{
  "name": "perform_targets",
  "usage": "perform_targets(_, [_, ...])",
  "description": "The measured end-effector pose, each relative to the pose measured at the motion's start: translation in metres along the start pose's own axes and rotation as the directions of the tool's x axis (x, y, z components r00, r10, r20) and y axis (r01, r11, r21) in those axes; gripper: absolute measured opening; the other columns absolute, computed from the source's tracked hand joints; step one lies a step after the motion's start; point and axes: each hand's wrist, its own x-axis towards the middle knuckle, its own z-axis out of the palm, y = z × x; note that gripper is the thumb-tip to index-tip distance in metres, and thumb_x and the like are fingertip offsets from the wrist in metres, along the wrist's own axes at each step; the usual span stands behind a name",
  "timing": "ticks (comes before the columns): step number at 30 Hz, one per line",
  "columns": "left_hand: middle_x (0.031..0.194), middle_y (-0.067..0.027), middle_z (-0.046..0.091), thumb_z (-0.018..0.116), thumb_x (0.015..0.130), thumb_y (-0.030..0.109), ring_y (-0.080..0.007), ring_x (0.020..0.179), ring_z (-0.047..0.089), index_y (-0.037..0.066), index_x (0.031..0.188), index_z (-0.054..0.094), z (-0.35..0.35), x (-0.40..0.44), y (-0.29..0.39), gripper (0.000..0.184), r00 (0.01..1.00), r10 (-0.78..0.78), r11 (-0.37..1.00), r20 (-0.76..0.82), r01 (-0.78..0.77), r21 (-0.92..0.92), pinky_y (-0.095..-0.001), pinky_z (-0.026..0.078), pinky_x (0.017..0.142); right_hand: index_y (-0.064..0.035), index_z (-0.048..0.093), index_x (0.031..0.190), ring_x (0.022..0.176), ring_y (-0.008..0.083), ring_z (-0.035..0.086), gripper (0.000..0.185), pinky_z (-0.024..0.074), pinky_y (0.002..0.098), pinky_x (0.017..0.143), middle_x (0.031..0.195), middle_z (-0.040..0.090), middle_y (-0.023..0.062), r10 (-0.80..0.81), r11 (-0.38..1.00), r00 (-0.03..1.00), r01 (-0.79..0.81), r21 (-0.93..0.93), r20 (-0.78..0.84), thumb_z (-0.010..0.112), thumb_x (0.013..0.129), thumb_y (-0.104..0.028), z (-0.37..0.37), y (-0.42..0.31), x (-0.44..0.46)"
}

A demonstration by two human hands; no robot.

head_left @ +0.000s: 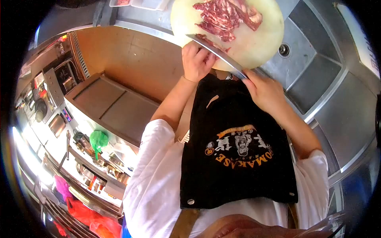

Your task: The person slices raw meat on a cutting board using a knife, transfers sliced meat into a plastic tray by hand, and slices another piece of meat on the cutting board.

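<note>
A round, pale cutting board (254, 49) sits at the top of the head view, with a pile of red, marbled raw meat (226, 18) on its far part. My right hand (266, 91) is closed around the handle of a long kitchen knife (222, 55). The blade slants up and left across the board's near edge, passing over the fingers of my left hand (196, 61). Those fingers are curled on a smaller piece of raw meat (210, 39) at the near left of the board, and they partly hide it.
Right of the board is a metal sink with a drain (284, 50). Clear plastic trays (149, 3) stand at the upper left, one with some meat. A brown metal cabinet (115, 105) is on the left, near shelves with utensils and a green bag (98, 141).
</note>
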Motion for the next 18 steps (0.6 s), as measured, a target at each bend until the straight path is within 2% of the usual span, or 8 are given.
perform_targets(3, [0.101,-0.0078,0.066,0.083,0.073,0.016,-0.0304,0.097,0.062,0.010,0.090,0.074,-0.002,0.008,0.003,0.020,0.997,0.058,0.998,-0.047,-0.058,0.008,-0.0414,0.046,0.086,-0.0271,0.058,0.142,0.087,0.0405,0.072,0.038,0.0569,0.0515,0.073,0.102,0.075,0.0170,-0.010,1.000,1.000,0.010,-0.001,0.030,0.054,0.105,-0.037,0.010,-0.008,0.039])
perform_targets(5, [0.101,-0.0078,0.066,0.082,0.074,0.015,-0.0301,0.098,0.062,0.010,0.089,0.074,-0.002,0.008,0.007,0.019,0.997,0.054,0.998,-0.056,-0.054,0.015,-0.0411,0.046,0.087,-0.0277,0.058,0.142,0.086,0.0410,0.072,0.039,0.0571,0.0517,0.073,0.101,0.075,0.0171,-0.023,1.000,1.000,0.023,0.016,0.019,0.054,0.105,-0.037,0.010,-0.003,0.033])
perform_targets(7, [0.101,-0.0072,0.067,0.083,0.073,0.015,-0.0293,0.098,0.063,0.010,0.090,0.074,-0.001,0.006,0.001,0.019,0.999,0.030,1.000,-0.025,-0.030,0.006,-0.0402,0.046,0.087,-0.0172,0.061,0.133,0.086,0.0427,0.070,0.036,0.0552,0.0550,0.071,0.096,0.073,0.0188,0.037,0.999,0.999,-0.037,0.013,0.011,0.058,0.102,-0.036,0.005,0.010,-0.005])
perform_targets(8, [0.101,-0.0057,0.067,0.082,0.073,0.014,-0.0283,0.098,0.063,0.011,0.089,0.074,-0.002,0.008,0.002,0.019,0.999,0.028,1.000,-0.032,-0.028,-0.012,-0.0397,0.046,0.087,-0.0174,0.060,0.135,0.088,0.0422,0.070,0.037,0.0555,0.0549,0.071,0.098,0.073,0.0196,0.029,0.999,1.000,-0.029,0.019,0.010,0.058,0.102,-0.035,0.004,0.017,-0.016])
perform_targets(12, [0.101,-0.0034,0.067,0.080,0.074,0.013,-0.0274,0.098,0.063,0.014,0.090,0.074,0.000,0.009,0.003,0.017,0.997,0.036,0.999,-0.069,-0.038,-0.024,-0.0395,0.046,0.088,-0.0173,0.061,0.133,0.089,0.0413,0.070,0.036,0.0555,0.0546,0.072,0.100,0.073,0.0183,-0.052,0.999,0.998,0.052,-0.007,-0.043,0.057,0.102,-0.035,0.020,0.010,0.051])
perform_targets(15, [0.101,-0.0032,0.067,0.080,0.075,0.014,-0.0274,0.099,0.063,0.014,0.093,0.074,-0.002,0.009,0.004,0.019,0.998,0.039,0.999,-0.053,-0.040,-0.011,-0.0391,0.046,0.090,-0.0198,0.066,0.124,0.088,0.0399,0.070,0.029,0.0548,0.0544,0.073,0.098,0.073,0.0167,-0.074,0.995,0.997,0.075,0.065,-0.012,0.056,0.103,-0.036,0.030,-0.004,0.104])
perform_targets(17, [0.103,-0.0035,0.067,0.079,0.077,0.014,-0.0280,0.101,0.063,0.015,0.095,0.074,-0.001,0.005,0.005,0.019,0.998,0.038,0.999,-0.049,-0.038,-0.014,-0.0399,0.045,0.091,-0.0226,0.066,0.126,0.086,0.0406,0.070,0.030,0.0542,0.0545,0.072,0.095,0.072,0.0167,-0.083,0.989,0.994,0.092,0.118,-0.074,0.056,0.103,-0.037,0.041,0.010,0.095])
perform_targets(18, [0.105,-0.0046,0.067,0.079,0.078,0.013,-0.0291,0.104,0.061,0.013,0.097,0.074,0.003,0.002,0.003,0.020,0.999,0.015,1.000,-0.044,-0.016,-0.017,-0.0414,0.045,0.094,-0.0242,0.066,0.129,0.085,0.0415,0.070,0.031,0.0546,0.0540,0.073,0.093,0.073,0.0147,-0.147,0.979,0.969,0.171,0.109,-0.200,0.057,0.103,-0.039,0.043,0.024,0.071])
